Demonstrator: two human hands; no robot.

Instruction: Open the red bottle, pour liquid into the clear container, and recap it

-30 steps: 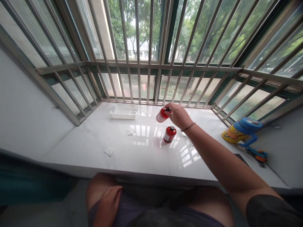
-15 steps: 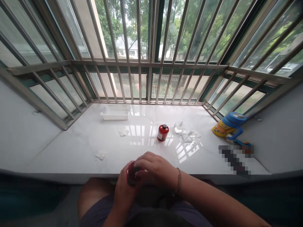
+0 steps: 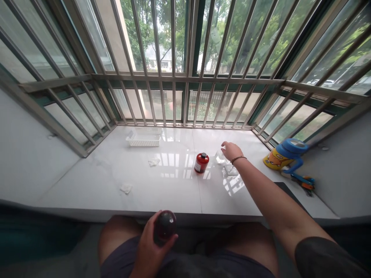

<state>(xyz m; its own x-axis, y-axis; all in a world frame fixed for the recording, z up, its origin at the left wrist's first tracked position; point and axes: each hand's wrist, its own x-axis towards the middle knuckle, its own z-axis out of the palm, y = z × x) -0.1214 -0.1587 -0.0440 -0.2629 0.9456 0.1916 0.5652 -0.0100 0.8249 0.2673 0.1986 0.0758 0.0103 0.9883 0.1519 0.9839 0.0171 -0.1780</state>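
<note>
My left hand point(image 3: 152, 241) is wrapped round a dark red, rounded bottle point(image 3: 165, 224), held low in front of the sill's edge. Its glossy top faces me. Out over the sill, my right hand point(image 3: 232, 151) has its fingers curled down at the clear plastic pieces point(image 3: 220, 157). What lies in those fingertips is too small and hidden to name. A second red bottle point(image 3: 201, 163) with a black cap and a white label stands upright on the sill, left of my right hand. More clear plastic wrapping point(image 3: 231, 170) lies below my right wrist.
A white basket point(image 3: 144, 139) sits at the back left of the white sill point(image 3: 174, 195). Two crumpled tissues point(image 3: 154, 161) lie nearby. At right are a blue and yellow jug point(image 3: 282, 154), an orange and blue tool point(image 3: 305, 182) and a dark flat object point(image 3: 291, 195). Metal bars line the window.
My right hand has left the bottle in my left hand and reached forward and right to the clear plastic pieces. My left hand keeps the bottle, its top now uncovered to view.
</note>
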